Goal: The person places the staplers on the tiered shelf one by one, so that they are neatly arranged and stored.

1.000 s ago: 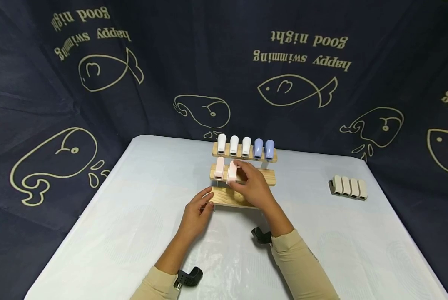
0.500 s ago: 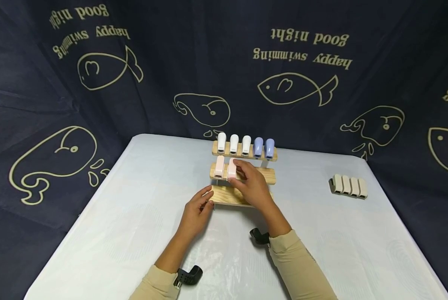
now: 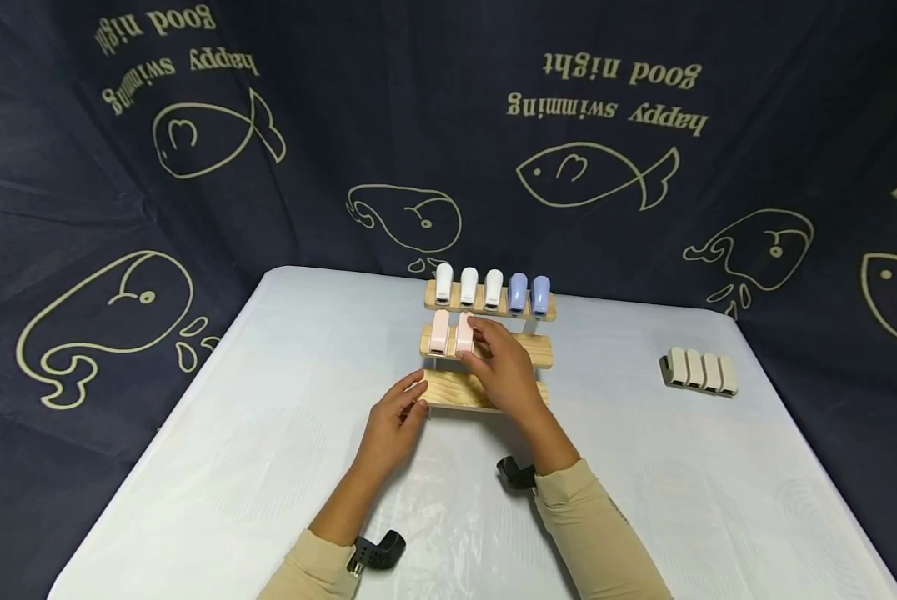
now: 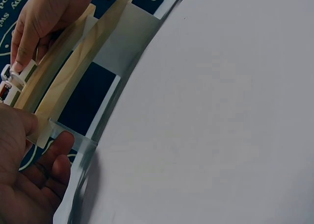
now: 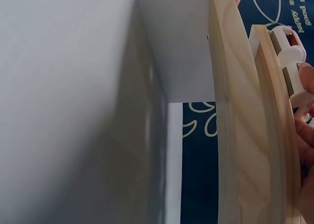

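A three-tier wooden display rack (image 3: 454,392) with clear side supports stands mid-table. My left hand (image 3: 392,427) holds the left end of its lowest shelf; in the left wrist view, fingers (image 4: 61,160) curl by the clear side panel. My right hand (image 3: 507,371) pinches a pink mini stapler (image 3: 464,333) on the middle shelf, thumb at its near end and fingers at its far right side. Another pink mini stapler (image 3: 439,332) stands just left of it. In the right wrist view the pinched stapler (image 5: 296,82) shows its dark base against the shelf edge.
On the top shelf stand several white mini staplers (image 3: 468,287) and two blue ones (image 3: 518,293). Several cream mini staplers (image 3: 702,372) sit in a row on the table at the right. A dark curtain (image 3: 418,100) hangs behind the white-covered table (image 3: 268,467).
The pink mini stapler in my right hand has shifted slightly back, away from me, settling level beside the other pink one. My left hand stays at the rack's end.
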### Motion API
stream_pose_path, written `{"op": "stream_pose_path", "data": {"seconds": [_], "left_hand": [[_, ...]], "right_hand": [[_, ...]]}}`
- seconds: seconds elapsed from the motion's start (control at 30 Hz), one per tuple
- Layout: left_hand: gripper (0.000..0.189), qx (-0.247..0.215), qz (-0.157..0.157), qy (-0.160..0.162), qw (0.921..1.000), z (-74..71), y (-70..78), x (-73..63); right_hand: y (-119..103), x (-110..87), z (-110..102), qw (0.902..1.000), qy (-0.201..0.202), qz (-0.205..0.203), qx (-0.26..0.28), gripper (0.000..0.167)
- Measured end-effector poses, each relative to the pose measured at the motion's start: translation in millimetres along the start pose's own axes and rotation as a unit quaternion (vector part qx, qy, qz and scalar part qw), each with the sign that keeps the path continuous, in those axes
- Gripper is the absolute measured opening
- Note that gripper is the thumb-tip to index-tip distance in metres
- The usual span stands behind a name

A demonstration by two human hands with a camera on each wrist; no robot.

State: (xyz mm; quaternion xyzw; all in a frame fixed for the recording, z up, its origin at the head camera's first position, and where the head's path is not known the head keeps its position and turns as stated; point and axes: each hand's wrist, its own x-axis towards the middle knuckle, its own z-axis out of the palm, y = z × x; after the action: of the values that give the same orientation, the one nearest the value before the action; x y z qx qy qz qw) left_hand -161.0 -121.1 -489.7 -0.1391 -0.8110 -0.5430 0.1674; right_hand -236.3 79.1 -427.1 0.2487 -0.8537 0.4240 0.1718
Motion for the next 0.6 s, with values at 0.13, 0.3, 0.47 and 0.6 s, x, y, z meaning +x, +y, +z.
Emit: {"op": "stream_pose_path", "data": {"seconds": [0.13,0.3,0.47,0.6], "left_hand": [[0.032,0.001,-0.002,0.001,1.0000,0.3,0.4,0.1],[0.031,-0.003,0.008,0.005,1.0000,1.0,0.8,-0.1],[0.031,-0.003,0.020,0.011,0.9997,1.7,-0.1,-0.4],[0.032,0.000,0.018,0.011,0.9998,0.5,0.1,0.1]], "right_hand": [[-1.3,0.0,-0.9,1.0000,0.000,0.001,0.002,0.054],[-2.6,-1.1,-5.5,0.9995,-0.011,0.007,0.029,0.054],[-5.8,-9.8,-23.4,0.9965,-0.021,0.019,0.078,0.050],[-3.9,-18.1,-48.8,0.9980,-0.004,-0.008,0.062,0.047]]}}
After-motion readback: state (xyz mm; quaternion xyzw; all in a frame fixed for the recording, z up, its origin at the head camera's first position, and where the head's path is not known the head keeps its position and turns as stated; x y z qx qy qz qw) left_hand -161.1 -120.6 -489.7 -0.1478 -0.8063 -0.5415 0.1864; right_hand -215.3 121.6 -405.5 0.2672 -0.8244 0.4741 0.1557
